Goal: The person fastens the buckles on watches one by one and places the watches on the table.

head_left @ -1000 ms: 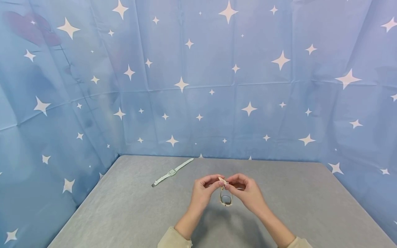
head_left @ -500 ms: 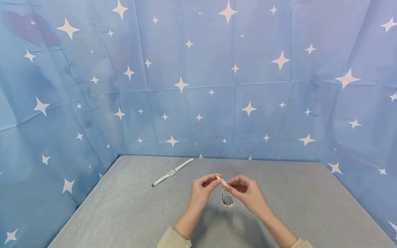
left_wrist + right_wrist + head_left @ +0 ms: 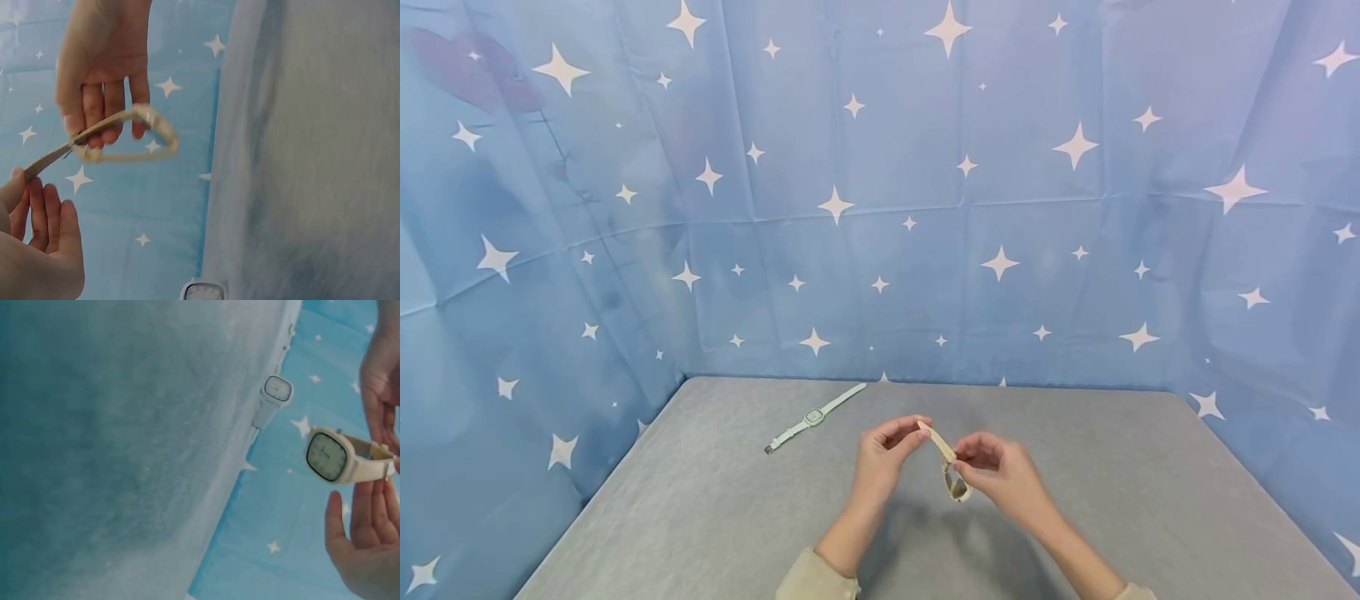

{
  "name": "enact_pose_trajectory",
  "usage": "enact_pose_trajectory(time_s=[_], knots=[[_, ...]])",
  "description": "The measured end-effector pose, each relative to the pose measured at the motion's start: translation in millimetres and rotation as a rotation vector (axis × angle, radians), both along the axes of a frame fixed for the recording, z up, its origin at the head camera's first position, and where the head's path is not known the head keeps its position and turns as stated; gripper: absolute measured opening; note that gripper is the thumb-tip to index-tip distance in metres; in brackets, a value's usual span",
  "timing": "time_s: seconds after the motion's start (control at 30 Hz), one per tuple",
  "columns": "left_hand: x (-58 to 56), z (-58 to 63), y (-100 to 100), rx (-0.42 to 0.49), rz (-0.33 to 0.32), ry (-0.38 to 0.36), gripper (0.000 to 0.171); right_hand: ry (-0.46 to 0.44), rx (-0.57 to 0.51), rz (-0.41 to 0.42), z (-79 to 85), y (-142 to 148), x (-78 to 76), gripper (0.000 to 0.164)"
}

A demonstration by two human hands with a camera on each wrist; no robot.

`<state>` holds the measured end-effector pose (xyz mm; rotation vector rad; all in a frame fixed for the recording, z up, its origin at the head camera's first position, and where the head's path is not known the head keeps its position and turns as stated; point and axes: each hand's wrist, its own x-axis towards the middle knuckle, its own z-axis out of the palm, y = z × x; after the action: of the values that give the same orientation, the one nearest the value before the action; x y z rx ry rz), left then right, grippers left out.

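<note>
Both hands hold a cream wristwatch [image 3: 937, 442] up over the grey table. My left hand [image 3: 878, 467] pinches the strap near its free end between thumb and fingers. Lower and to the right, my right hand [image 3: 1011, 475] pinches the strap close to the buckle. Below the fingers the rest of the watch hangs as a loop; its squarish, dark-rimmed dial [image 3: 326, 455] faces the camera in the right wrist view. A pale mint wristwatch [image 3: 814, 417] lies unfastened and stretched out on the table, farther back to the left, touched by neither hand.
The grey table [image 3: 1112, 500] reaches back to a blue curtain [image 3: 910, 167] with white stars, which also hangs along both sides. Light sleeves [image 3: 820, 575] cover the forearms at the front edge of the view.
The left hand has drawn slightly up and left, away from the right hand. More of the cream strap shows between them, and the hanging watch loop has shifted right and turned.
</note>
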<state>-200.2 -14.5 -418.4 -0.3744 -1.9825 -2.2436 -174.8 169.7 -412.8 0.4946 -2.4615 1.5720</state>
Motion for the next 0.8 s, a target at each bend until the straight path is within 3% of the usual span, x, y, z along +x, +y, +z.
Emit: enact_pose_trajectory(time_s=[0.2, 0.47, 0.8], knots=[[-0.2, 3.3, -3.1, -0.011, -0.015, 0.023, 0.022, 0.021, -0.006, 0.022, -2.7, -0.1, -0.5, 0.012], [-1.9, 0.3, -5.0, -0.038, -0.030, 0.031, 0.023, -0.043, -0.077, 0.035, -3.5, -0.4, -0.9, 0.015], [0.1, -5.6, -6.1, -0.114, -0.112, -0.024, 0.025, -0.065, -0.099, 0.032, 0.2, -1.1, -0.4, 0.016]])
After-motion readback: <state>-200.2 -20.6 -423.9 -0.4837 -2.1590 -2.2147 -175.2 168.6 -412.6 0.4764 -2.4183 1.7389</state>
